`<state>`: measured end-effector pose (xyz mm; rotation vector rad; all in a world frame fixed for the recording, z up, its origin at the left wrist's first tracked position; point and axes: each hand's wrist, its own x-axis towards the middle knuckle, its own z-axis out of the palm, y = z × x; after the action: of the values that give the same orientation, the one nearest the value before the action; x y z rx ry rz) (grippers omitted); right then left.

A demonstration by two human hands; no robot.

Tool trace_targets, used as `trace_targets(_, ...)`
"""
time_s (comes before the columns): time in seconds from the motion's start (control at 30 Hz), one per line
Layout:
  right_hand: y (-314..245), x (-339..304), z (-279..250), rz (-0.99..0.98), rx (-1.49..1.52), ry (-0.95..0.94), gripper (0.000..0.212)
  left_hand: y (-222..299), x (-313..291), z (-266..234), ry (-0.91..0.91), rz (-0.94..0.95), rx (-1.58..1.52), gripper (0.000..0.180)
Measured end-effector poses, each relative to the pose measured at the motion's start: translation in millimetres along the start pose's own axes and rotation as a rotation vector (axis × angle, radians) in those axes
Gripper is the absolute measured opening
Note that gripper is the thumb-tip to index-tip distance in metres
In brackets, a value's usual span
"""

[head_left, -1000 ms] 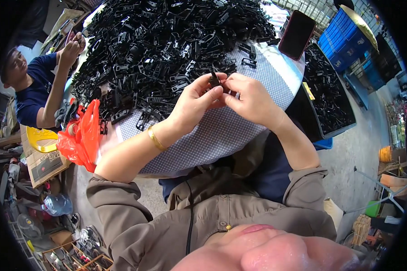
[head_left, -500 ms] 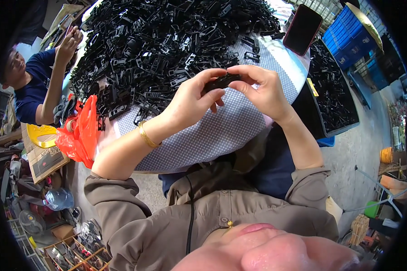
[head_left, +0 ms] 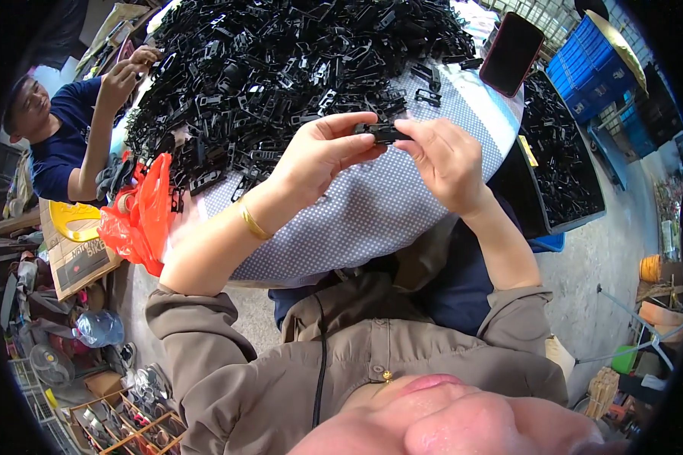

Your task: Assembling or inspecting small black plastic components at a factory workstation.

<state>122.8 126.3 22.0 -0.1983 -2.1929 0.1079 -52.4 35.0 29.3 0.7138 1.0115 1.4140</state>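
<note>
A small slotted black plastic part (head_left: 378, 133) is held up between my two hands, above the near side of the table. The thumb and fingers of my left hand (head_left: 317, 158) close around its left portion. At the other end, my right hand (head_left: 449, 161) pinches the part's tip between thumb and fingertips. Fine details of the part are hidden by the fingers. Just beyond my hands lies a big heap of similar black plastic parts (head_left: 281, 64) on a dotted grey-and-white tablecloth (head_left: 376, 208).
A phone (head_left: 512, 54) stands at the table's right edge, beside a black bin (head_left: 548, 205) of black parts and a blue crate (head_left: 588, 68). A red plastic bag (head_left: 150, 220) hangs at the left edge. Across the heap's left side, another person (head_left: 61, 148) handles something small.
My right hand has turned and drawn slightly right, from cupping the part to pinching its end. The part shows more clearly now. The other person's hands moved toward the heap.
</note>
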Motion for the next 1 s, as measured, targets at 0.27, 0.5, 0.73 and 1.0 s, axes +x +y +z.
trace_targets(0.27, -1, 4, 4, -0.175, -0.049, 0.058, 0.019, 5, -6, -2, -0.059, -0.065, 0.147, 0.029)
trace_targets(0.5, 8, 6, -1, 0.222, 0.212, 0.093, 0.016, 7, -2, -5, 0.060, 0.010, 0.141, 0.027)
trace_targets(0.73, -7, 4, 5, 0.123, 0.115, 0.014, 0.020, -10, -3, 4, 0.051, 0.164, 0.412, 0.024)
trace_targets(1.0, -12, 3, 2, 0.138, -0.004, -0.031, 0.020, -11, -3, 5, 0.037, 0.149, 0.441, 0.033)
